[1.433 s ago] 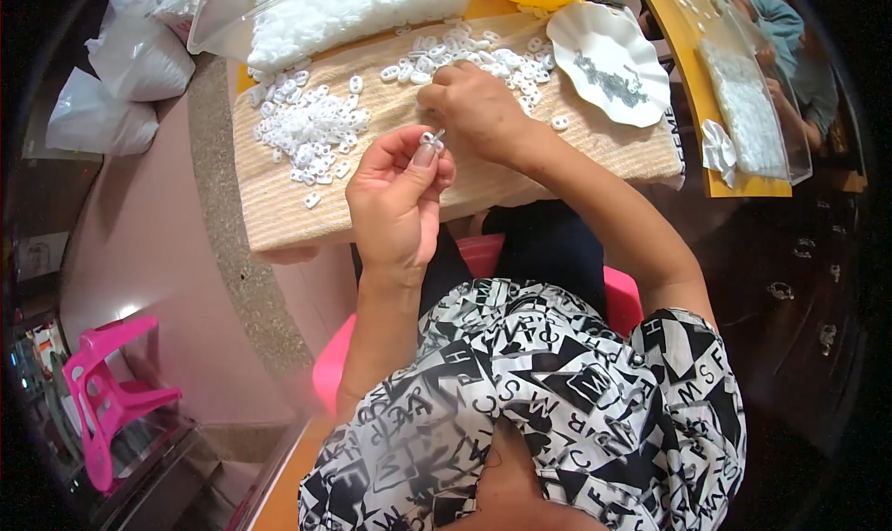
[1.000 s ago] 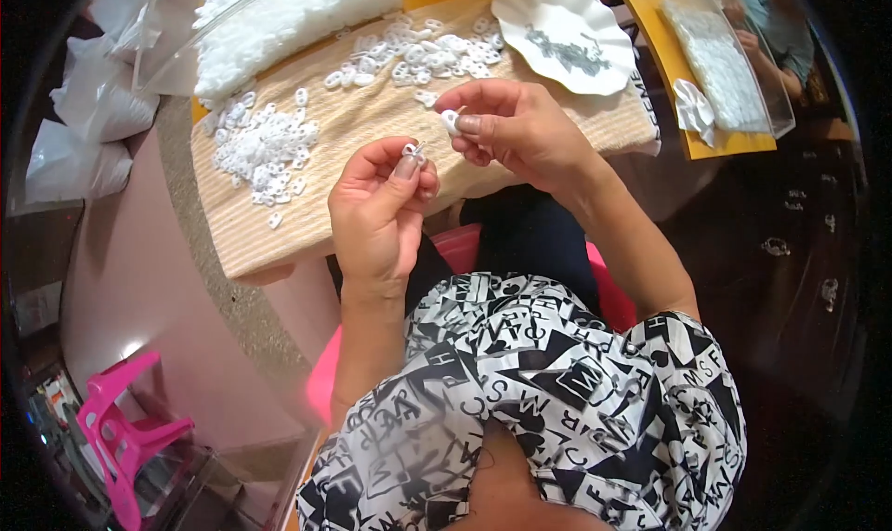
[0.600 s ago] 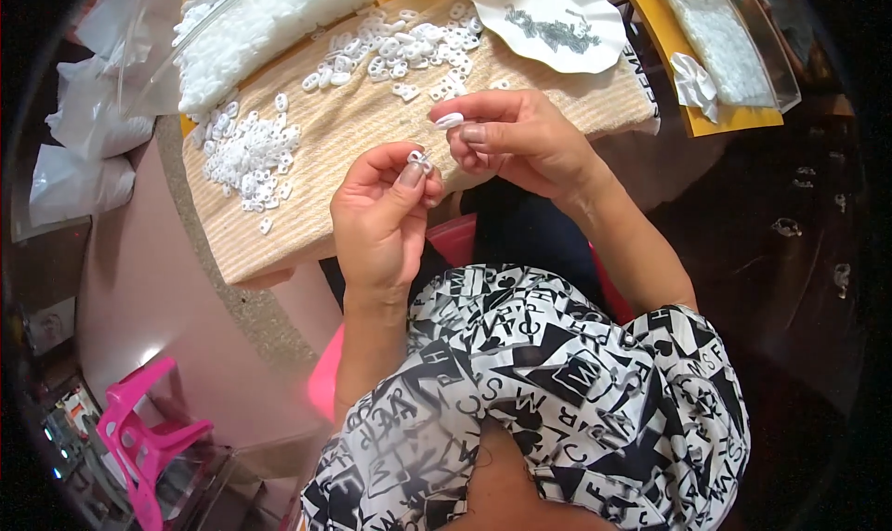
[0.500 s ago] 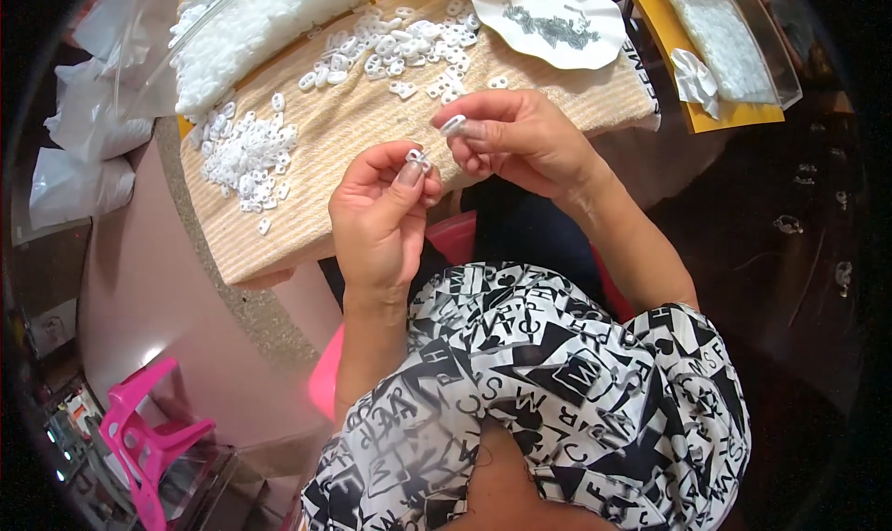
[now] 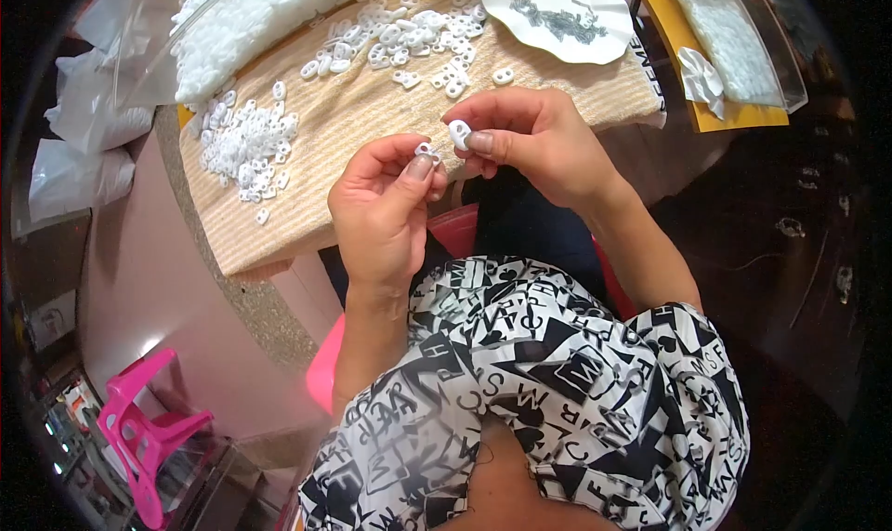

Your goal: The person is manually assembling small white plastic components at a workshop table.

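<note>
Left hand [image 5: 386, 206] is pinching a small metal clip [image 5: 426, 149], right hand [image 5: 530, 141] is pinching a white plastic piece [image 5: 459, 133] just beside it. Beyond both grips, a white dish [image 5: 557, 15] is holding metal bits; loose white pieces [image 5: 246, 145] are lying near the board's [image 5: 372, 113] left edge.

A woven tan mat [image 5: 372, 104] covers the desk. At twelve o'clock lies a scatter of small white plastic pieces [image 5: 409, 34]; a second heap [image 5: 243, 145] sits at ten. A white scalloped dish [image 5: 557, 15] holding small metal bits stands at one o'clock, beside a yellow tray [image 5: 692, 62]. White bags [image 5: 88, 131] lie at nine, and a pink stool [image 5: 139, 433] at seven.
</note>
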### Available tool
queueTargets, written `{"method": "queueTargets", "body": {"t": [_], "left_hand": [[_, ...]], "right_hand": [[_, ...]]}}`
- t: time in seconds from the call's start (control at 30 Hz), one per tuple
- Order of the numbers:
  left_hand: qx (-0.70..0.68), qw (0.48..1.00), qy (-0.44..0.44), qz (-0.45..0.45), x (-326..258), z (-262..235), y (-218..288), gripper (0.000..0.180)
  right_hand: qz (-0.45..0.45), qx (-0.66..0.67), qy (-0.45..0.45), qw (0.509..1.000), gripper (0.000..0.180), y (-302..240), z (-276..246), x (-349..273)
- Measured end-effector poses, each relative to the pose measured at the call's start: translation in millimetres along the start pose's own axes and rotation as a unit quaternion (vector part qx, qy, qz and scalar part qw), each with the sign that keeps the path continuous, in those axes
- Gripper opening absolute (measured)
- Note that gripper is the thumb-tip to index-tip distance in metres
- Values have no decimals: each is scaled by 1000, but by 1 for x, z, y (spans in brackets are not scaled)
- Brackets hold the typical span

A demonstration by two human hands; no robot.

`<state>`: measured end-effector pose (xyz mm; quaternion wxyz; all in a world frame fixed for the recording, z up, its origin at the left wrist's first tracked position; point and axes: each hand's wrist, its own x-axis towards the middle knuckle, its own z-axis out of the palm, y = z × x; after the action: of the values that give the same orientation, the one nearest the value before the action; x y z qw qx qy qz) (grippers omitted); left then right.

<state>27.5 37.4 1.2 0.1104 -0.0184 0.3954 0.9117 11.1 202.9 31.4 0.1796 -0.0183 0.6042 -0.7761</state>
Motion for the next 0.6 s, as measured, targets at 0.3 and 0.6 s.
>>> {"method": "queueTargets", "body": {"t": [0.3,0.6], "left_hand": [[26,999,17,7,-2,3,2,16],[40,999,18,11,-4,7,1,16]], "right_hand": [[-31,-73,2,997,17,-7,3,-4],[-62,-84,6,994,17,-8,5,-6]]}}
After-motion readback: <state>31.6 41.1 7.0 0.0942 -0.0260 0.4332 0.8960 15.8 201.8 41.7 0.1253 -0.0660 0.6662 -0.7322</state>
